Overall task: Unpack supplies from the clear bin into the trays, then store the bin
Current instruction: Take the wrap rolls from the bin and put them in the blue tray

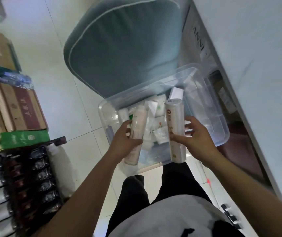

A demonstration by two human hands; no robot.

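Note:
The clear bin (220, 127) rests on the front of a grey-blue chair cushion, in front of me. Inside lie several white packets and small boxes (159, 113). My left hand (125, 144) is closed around a pale pink tube-shaped pack (137, 129), held upright over the bin's near left side. My right hand (196, 141) grips a taller white cylindrical pack (174, 127) with printed marks, upright over the bin's near right side. The two packs stand side by side, apart from each other. No tray can be made out.
The grey-blue cushioned chair (123, 48) stands on a white tiled floor. A white cabinet or appliance (256, 65) runs along the right. On the left are cardboard boxes (17, 108), a green box (26, 139) and rows of dark wrapped items (39, 177). My legs in dark trousers are below.

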